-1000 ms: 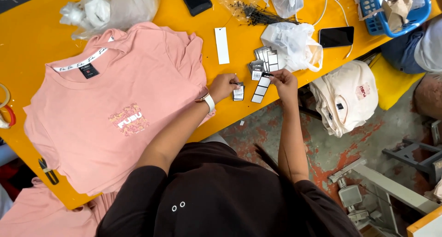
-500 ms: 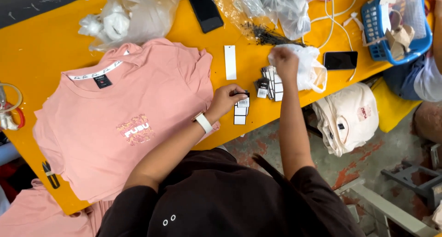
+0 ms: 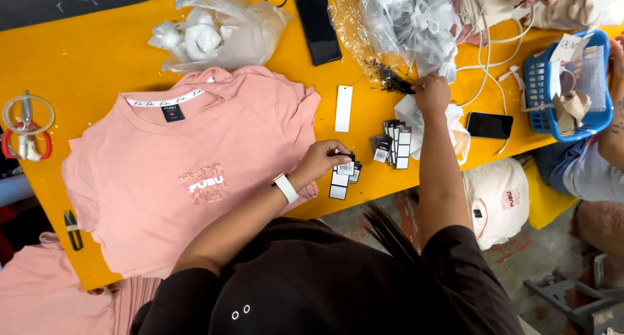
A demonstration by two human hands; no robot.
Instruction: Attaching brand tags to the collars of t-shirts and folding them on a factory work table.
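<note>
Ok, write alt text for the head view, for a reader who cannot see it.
Seen from above, a person at a yellow table holds small black-and-white tags with the left hand beside a flat pink T-shirt, while the right hand reaches a bundle of black fasteners. More tags, a phone and plastic bags lie around.

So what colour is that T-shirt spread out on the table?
The T-shirt is salmon pink, seen clearly in the head view.
</note>
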